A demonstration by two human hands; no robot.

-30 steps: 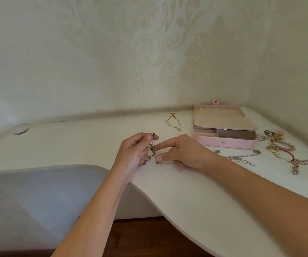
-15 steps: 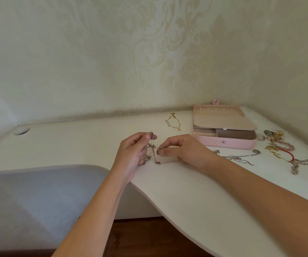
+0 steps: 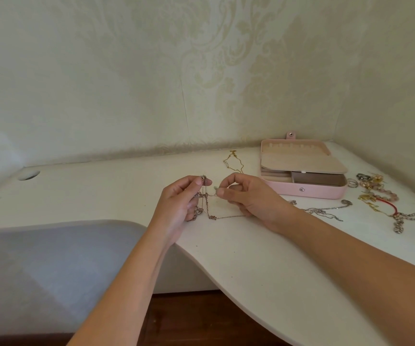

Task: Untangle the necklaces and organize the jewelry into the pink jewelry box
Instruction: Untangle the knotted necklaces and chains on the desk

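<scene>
Seen from above, two bare forearms reach in from the bottom of the frame to a white worktop (image 3: 106, 196) set against pale patterned wallpaper. At centre, the left hand (image 3: 179, 203) holds a tangled cluster of thin necklaces (image 3: 207, 208) upright, thumb and forefinger fingers (image 3: 196, 182) pinched together on its top end, the remaining fingers curled loosely behind the dangling chains. Just to the right, the right hand (image 3: 249, 198) pinches a single strand between thumb and forefinger fingers (image 3: 226, 193), drawing it sideways out of the cluster, while its other fingers are curled under. A lower loop of chain trails across the worktop beneath both hands. The pink jewelry box (image 3: 313, 192) sits open at the right of centre, beyond the right hand, with its beige lining and compartments showing. A gold necklace (image 3: 232, 162) lies just left of the box, near the wall. A silver necklace (image 3: 323, 211) lies in front of the box, beside the right wrist. At the far right edge sits a heap of rings and bracelets (image 3: 376, 193). A grey cushioned seat (image 3: 51, 270) fills the lower left.
</scene>
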